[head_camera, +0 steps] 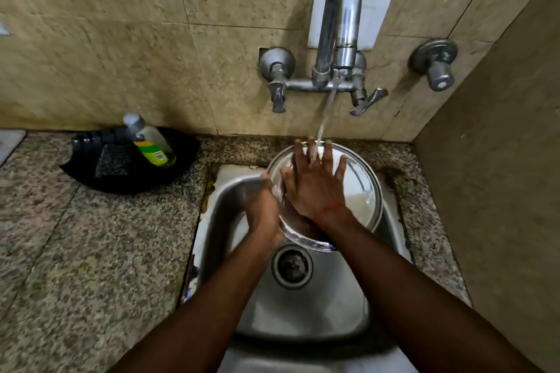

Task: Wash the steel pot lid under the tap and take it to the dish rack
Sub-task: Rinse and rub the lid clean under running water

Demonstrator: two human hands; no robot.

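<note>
A speckled granite counter (91, 251) is stretching across the left, carrying a black tray (185, 157) against the back wall, with a dark scrub pad (113, 160) and a leaning dish soap bottle (153, 145) sitting in it, well apart from the basin. The steel sink (303, 312) is lying just right of that, its drain (291, 266) showing in the middle. The left hand (262, 209) is gripping the left rim of the steel pot lid (360, 191), thumb lying on the upper face and the other fingers hidden behind the metal. The lid is being held over the far end of the sink, tilted with its far edge raised; it is showing as a round, shiny, wet disc with a raised rim and bright reflections, its far edge overlapping the counter strip behind the basin. The right hand (315, 188) is pressing flat on the lid's face, fingers straight and spread. Water (328, 106) is running from the curved wall tap (342, 15) onto those fingers. The lid's right edge is sitting close to the sink's right rim, and only a narrow counter strip is separating the basin from the side wall (500, 160); open basin is lying nearer the person.
</note>
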